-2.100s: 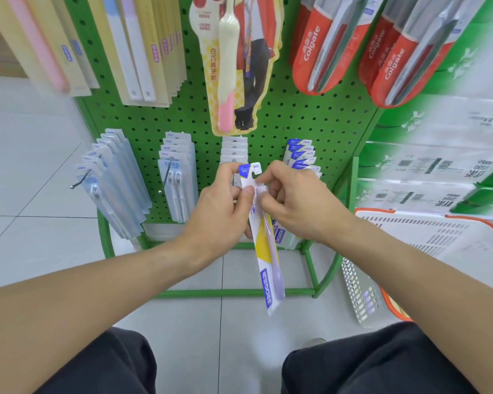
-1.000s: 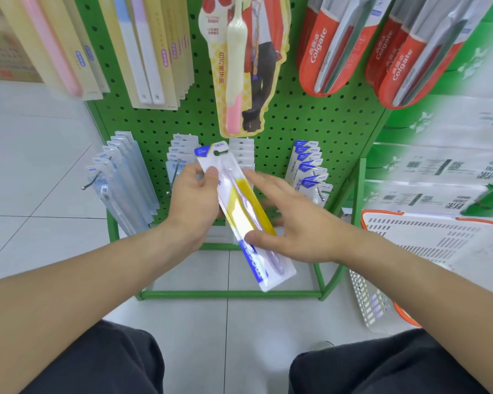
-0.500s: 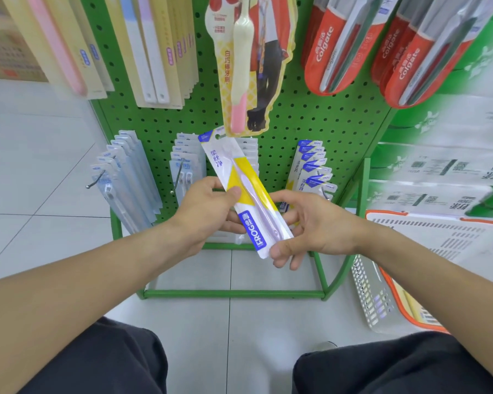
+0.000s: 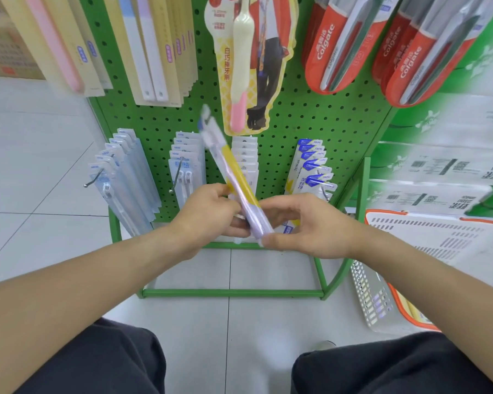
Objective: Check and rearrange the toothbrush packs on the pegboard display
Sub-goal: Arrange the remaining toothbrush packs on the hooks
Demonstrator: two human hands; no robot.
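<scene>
Between the two hands, just above the knees and the floor tiles, one toothbrush pack (image 4: 234, 177) is held slantwise, its yellow and lilac body blurred and its hang-tab end pointing up toward the pegboard (image 4: 310, 129). The left hand (image 4: 208, 214) grips the pack from the side with curled fingers, while the right hand (image 4: 305, 223) pinches the lower end between thumb and fingers. This looks like the checking step: the pack is off its hook and being turned over for inspection. The next move probably calls for lining the hole in the tab up with a free hook and sliding it on squarely.

Just beyond the right hand hang blue-topped packs (image 4: 310, 166) with a small word that seems to read FROG, though it is tiny. Beyond the left hand hang pale grey-blue packs (image 4: 187, 163), their print too small to read. To the right of the right hand sits a white basket (image 4: 427, 237) with an orange rim. Farther up, past both hands, red packs (image 4: 339, 44) read Colgate, and a cut-out card (image 4: 254, 61) carries Chinese characters beside a pink-and-cream brush.
</scene>
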